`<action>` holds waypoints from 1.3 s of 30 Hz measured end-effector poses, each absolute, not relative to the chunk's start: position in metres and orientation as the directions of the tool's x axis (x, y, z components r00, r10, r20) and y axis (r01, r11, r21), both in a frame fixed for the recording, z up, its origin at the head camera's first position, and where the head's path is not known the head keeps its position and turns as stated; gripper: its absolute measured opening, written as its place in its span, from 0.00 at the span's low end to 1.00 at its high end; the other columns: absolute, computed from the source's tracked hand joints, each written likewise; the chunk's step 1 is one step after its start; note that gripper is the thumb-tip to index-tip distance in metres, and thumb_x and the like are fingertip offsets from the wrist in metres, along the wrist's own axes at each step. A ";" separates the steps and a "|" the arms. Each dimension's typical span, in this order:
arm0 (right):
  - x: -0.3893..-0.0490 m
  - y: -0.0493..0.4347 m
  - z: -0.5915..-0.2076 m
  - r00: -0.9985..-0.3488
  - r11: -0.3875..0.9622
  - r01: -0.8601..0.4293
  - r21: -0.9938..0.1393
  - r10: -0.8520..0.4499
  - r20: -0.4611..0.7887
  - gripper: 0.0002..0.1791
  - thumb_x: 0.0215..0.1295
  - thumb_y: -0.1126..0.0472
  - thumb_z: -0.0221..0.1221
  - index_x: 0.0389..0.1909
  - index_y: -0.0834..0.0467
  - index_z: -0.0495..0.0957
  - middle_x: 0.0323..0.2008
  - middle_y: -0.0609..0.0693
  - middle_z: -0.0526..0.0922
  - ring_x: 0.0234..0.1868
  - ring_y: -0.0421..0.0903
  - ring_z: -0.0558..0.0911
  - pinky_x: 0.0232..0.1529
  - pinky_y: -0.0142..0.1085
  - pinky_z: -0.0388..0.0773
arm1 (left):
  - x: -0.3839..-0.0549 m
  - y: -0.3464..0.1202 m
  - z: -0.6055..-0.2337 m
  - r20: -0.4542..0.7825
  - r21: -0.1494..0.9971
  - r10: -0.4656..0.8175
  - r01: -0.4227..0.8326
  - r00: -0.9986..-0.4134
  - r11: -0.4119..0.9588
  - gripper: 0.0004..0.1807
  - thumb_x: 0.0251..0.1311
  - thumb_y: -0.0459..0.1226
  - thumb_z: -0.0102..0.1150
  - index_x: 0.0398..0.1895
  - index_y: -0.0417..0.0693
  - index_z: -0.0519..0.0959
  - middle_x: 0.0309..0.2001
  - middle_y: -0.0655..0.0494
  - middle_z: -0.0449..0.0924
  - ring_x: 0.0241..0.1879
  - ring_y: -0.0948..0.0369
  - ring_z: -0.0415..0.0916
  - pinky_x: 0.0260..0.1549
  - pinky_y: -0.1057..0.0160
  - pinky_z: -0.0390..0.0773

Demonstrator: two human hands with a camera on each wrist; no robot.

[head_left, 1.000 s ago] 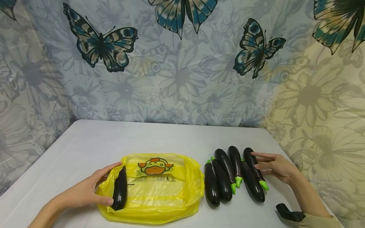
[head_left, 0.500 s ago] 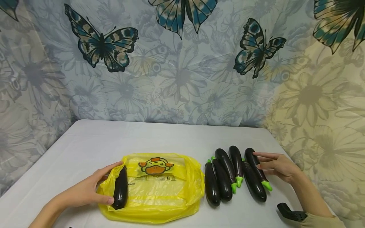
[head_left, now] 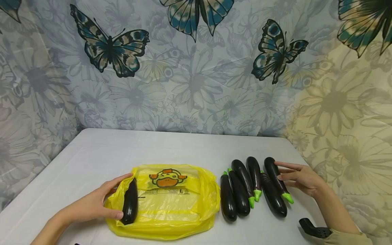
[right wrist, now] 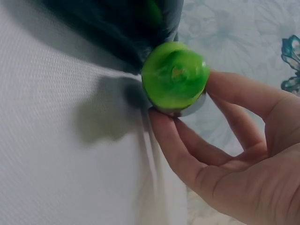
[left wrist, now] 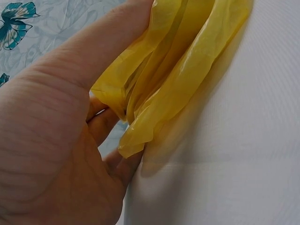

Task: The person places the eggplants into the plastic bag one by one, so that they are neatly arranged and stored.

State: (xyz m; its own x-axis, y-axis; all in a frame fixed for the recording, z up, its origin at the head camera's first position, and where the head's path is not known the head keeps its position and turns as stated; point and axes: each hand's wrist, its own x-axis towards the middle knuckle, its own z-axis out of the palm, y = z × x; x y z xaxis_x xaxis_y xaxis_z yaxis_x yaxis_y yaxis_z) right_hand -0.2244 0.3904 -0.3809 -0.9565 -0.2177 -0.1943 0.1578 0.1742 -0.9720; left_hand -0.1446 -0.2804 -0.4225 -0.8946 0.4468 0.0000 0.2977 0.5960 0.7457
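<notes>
A yellow plastic bag point(head_left: 171, 228) printed with a duck's face lies flat on the table. At its left end rests a glossy dark eggplant point(head_left: 130, 200). My left hand point(head_left: 92, 204) spans that end, its thumb at the eggplant's near tip and its forefinger at the bag's edge. Up close, the left wrist view shows folded film point(left wrist: 187, 89) against the hand, with fingertips behind it. To the right, my right hand point(head_left: 306, 177) pinches the side of the rightmost eggplant point(head_left: 275, 178). The right wrist view shows that eggplant's green cap point(right wrist: 176, 75) end-on, with thumb and fingers around it.
Several more eggplants point(head_left: 228, 200) lie side by side between the bag and my right hand. One eggplant point(head_left: 272, 199) lies against the rightmost one. A black curved piece point(head_left: 313, 228) sits at the right sleeve. Behind the white table point(head_left: 171, 144) hangs a butterfly-patterned cloth point(head_left: 196, 88).
The rightmost eggplant and my right hand have shifted slightly to the right, and the eggplant beside it has moved a little too. My left hand and the bag stay in place.
</notes>
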 end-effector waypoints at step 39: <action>-0.222 0.387 -0.378 -0.950 -0.030 0.199 -0.980 -0.250 -0.185 0.24 0.64 0.77 0.56 0.46 0.45 0.87 0.44 0.46 0.84 0.41 0.45 0.84 0.45 0.39 0.78 | -0.143 -0.278 -0.419 -0.001 0.740 0.449 0.301 -0.893 0.602 0.53 0.54 0.47 0.73 0.78 0.70 0.50 0.75 0.54 0.49 0.69 0.45 0.52 0.58 0.56 0.68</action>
